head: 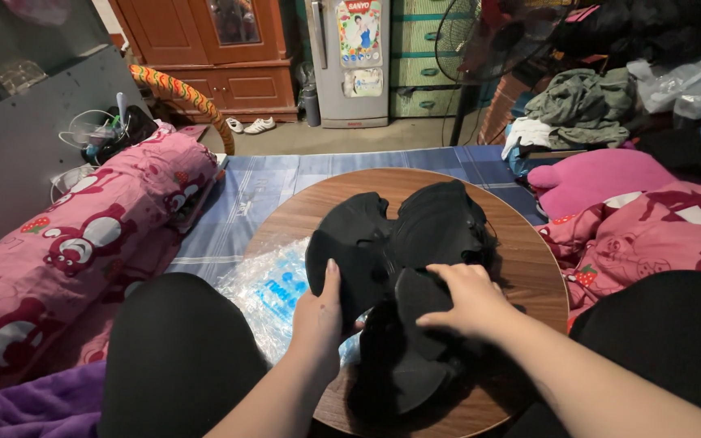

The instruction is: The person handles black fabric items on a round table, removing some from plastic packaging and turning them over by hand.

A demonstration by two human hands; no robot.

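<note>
On round wooden table (529, 259), hands grip curved black pieces (399, 243).

Left hand (318, 312): bare forearm rising from lower centre, thumb extended upward, fingers curled under and hidden. Right hand (468, 296): forearm entering from lower right, palm down, fingers (436, 318) spread, bent, pressing down.

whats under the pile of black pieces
The black pieces lie on a round wooden table, both hands on them. A clear plastic bag pokes out at the left. The tabletop beneath the pile is hidden.
</note>
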